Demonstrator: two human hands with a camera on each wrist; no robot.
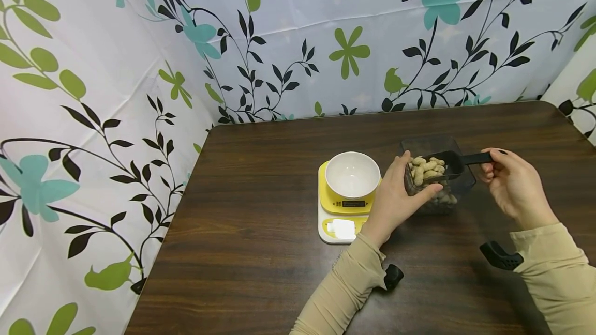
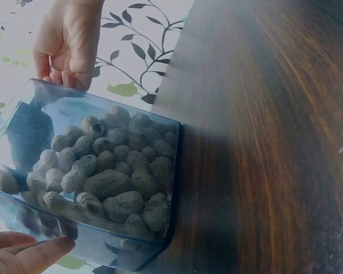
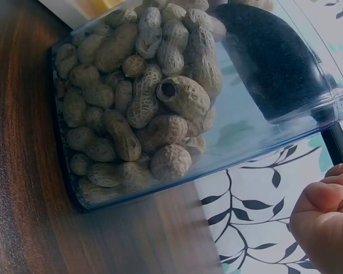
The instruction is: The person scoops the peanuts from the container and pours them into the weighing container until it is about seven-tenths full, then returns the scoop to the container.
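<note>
"How should the scoop (image 1: 452, 164) be handled?"

"Level, I'd say: the right hand (image 1: 518, 186) pinches its handle (image 1: 477, 158), and the left hand (image 1: 393, 199) grips the clear box (image 1: 433, 142) of peanuts (image 1: 425, 169). Keep that box braced (its walls look slick)."

"Where's everything?"

"The box sits toward the far right corner of the table (image 1: 242, 211); just left, a white bowl (image 1: 352, 174) tops a yellow-and-white scale (image 1: 331, 204). Leaf-printed cloth (image 1: 288, 14) hangs beyond the far and left edges."

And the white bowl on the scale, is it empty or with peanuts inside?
Empty: in the head view, the bowl shows only bare white inside; peanuts show in the clear box instead.
</note>
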